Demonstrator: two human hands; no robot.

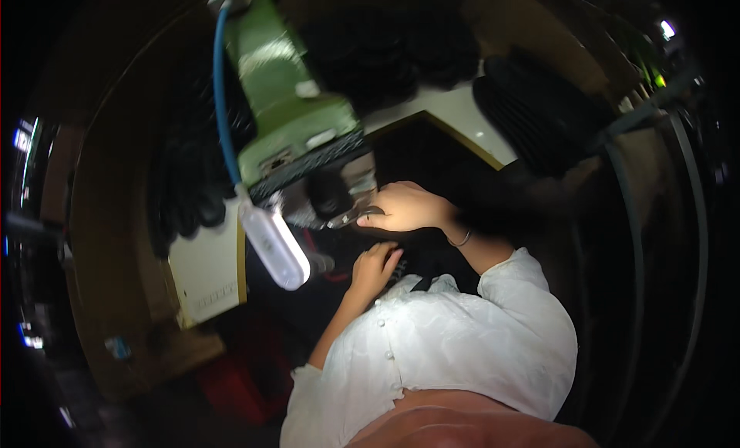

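A green machine head (pixel 297 132), likely a sewing machine, hangs over the dark work area in front of me. My right hand (pixel 408 207) is beside its lower end, with the thumb bent against a small dark metal piece (pixel 357 218) and the other fingers mostly hidden. I cannot make out what that piece is. Lower and nearer to my body, my left hand (pixel 373 269) rests with its fingers stretched over dark material. A lit white lamp (pixel 275 248) hangs left of both hands.
A blue tube (pixel 221 101) runs down the machine's left side. Stacks of black pieces lie at the left (pixel 189 171), at the back (pixel 385 55) and at the right (pixel 536 113) on a white tabletop with a yellowish edge (pixel 208 271). A red container (pixel 235 386) stands low at the left.
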